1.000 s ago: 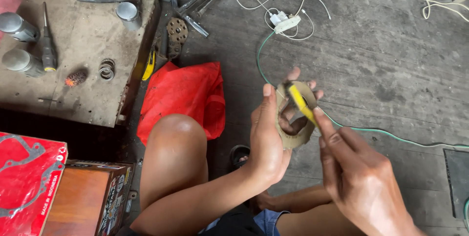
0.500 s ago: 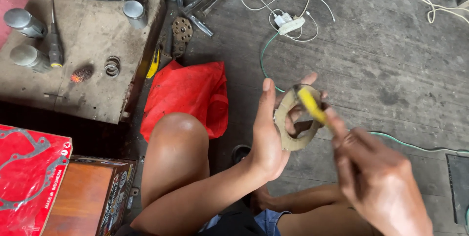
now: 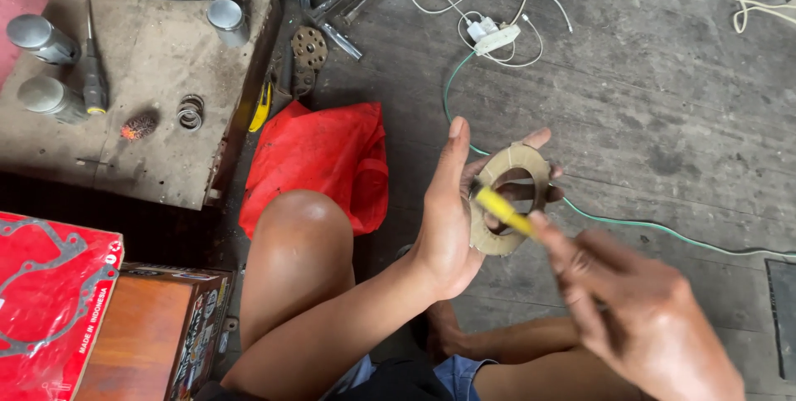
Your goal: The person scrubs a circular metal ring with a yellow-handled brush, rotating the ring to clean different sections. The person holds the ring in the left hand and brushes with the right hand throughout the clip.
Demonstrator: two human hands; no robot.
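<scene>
Tan flat ring-shaped friction plate (image 3: 507,199), centre-right of frame, sits closed in the left hand (image 3: 454,218) grip; the right hand (image 3: 638,318) grips a yellow-handled tool (image 3: 504,212) against its face. Steady plate, work gently.

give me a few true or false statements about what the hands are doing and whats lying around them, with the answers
1. The left hand holds a flat tan ring. True.
2. The right hand holds a blue tool. False: it holds a yellow tool, whose tip lies across the ring.
3. A red bag lies on the floor beside the raised knee. True.
4. The green cable is wound around the ring. False: it lies on the floor behind the hands.
5. A screwdriver lies on the worn block at the upper left. True.
6. The ring rests flat on the floor. False: it is held up in the left hand.
</scene>
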